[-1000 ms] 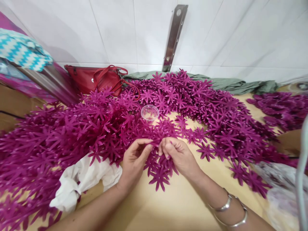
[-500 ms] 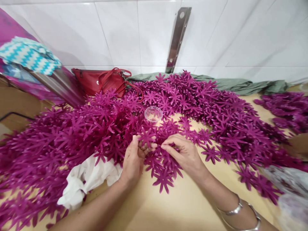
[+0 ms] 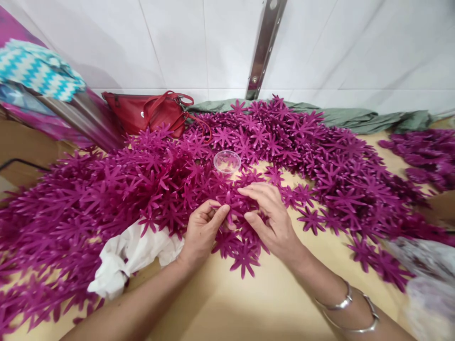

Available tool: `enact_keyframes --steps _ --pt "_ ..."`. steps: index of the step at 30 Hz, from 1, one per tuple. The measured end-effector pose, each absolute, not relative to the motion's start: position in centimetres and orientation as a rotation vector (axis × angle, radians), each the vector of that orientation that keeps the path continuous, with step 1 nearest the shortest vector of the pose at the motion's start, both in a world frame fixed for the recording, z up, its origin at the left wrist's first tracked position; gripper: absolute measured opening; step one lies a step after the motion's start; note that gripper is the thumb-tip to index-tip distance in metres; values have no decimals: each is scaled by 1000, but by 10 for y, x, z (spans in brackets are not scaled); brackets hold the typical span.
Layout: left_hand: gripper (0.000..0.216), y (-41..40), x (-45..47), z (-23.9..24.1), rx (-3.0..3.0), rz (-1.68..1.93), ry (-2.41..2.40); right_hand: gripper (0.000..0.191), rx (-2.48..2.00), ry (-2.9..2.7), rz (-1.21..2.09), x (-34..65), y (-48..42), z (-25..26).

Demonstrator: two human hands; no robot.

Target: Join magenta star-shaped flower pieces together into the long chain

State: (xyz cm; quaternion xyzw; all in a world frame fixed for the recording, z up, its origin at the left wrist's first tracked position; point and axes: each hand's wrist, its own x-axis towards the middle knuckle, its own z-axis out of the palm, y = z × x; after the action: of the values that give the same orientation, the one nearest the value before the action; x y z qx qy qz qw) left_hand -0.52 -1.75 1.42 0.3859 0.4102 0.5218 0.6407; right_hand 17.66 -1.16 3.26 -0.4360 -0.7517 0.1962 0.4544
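My left hand [image 3: 202, 231] pinches a magenta star-shaped artificial flower piece [image 3: 229, 202] between thumb and fingers. Just to the right of it, my right hand [image 3: 273, 220] has its thumb and fingers apart, with nothing visible between them. Below the hands, a few loose flower pieces [image 3: 245, 259] lie on the tan tabletop [image 3: 227, 303]. Past my fingertips sits a small clear round dish [image 3: 227, 162]; its contents are too small to make out.
Heaped flower pieces [image 3: 341, 175] curve around the work spot on both sides. A crumpled white cloth [image 3: 131, 255] lies by my left forearm. At the back are a red bag [image 3: 142, 113] and green fabric [image 3: 355, 118] along the tiled wall. Clear plastic [image 3: 426, 265] rests at right.
My right hand has opened from a pinch on something thin and risen slightly. My left thumb has closed over the flower piece, which is now tilted. The view has shifted a little.
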Motion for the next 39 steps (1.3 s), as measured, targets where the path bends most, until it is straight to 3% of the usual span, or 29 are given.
enact_keyframes --steps 5,10,15,21,26,33,39 --pt "45 -22 -4 22 929 1124 964 38 -1041 -1716 891 165 -17 31" --pt "42 -23 -3 22 956 1120 934 41 -1016 -1356 1372 162 -16 28" --pt "36 -24 0 15 966 1123 905 31 -1155 -1386 1151 169 -11 35" --pt "28 -24 0 8 1014 1231 977 5 -1151 -1463 1027 169 -9 33" --pt "26 -24 0 8 1109 1247 996 26 -1189 -1389 1110 169 -8 30" --pt "28 -25 -5 9 1293 1193 960 37 -1143 -1385 1337 168 -9 28" --pt "9 -22 -5 7 1254 1298 889 38 -991 -1149 1427 167 -8 21"
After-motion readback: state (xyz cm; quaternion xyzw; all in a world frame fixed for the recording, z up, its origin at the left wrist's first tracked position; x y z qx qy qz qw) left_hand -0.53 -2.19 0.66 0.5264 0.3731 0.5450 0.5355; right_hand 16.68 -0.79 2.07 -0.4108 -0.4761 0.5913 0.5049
